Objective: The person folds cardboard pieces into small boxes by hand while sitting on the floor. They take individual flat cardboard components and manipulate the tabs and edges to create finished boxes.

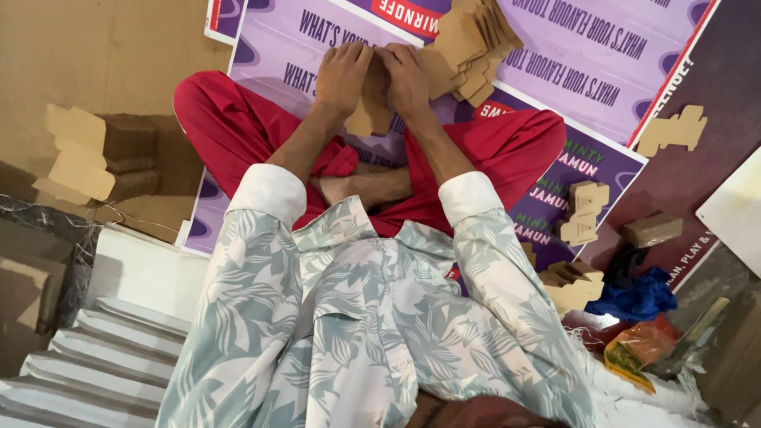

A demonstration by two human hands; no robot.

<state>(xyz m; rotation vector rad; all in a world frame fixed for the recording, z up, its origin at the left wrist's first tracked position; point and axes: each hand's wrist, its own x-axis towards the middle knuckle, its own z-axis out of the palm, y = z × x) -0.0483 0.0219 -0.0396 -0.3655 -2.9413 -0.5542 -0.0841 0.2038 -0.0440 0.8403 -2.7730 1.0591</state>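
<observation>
I sit cross-legged in red trousers on purple printed sheets (602, 63). My left hand (341, 75) and my right hand (406, 79) are side by side in front of my knees. Together they grip a flat brown die-cut cardboard blank (369, 115), which hangs below my fingers; its upper part is hidden by the hands. Just right of my right hand lies a fanned stack of the same cardboard blanks (468, 43).
Folded small cardboard boxes (584, 210) lie by my right knee, with a brown box (650, 230) and more pieces (572, 287) nearby. A single flat blank (672, 131) lies farther right. A blue cloth (638, 297) is near them. Cardboard piles (79, 154) and white steps (103, 349) are on my left.
</observation>
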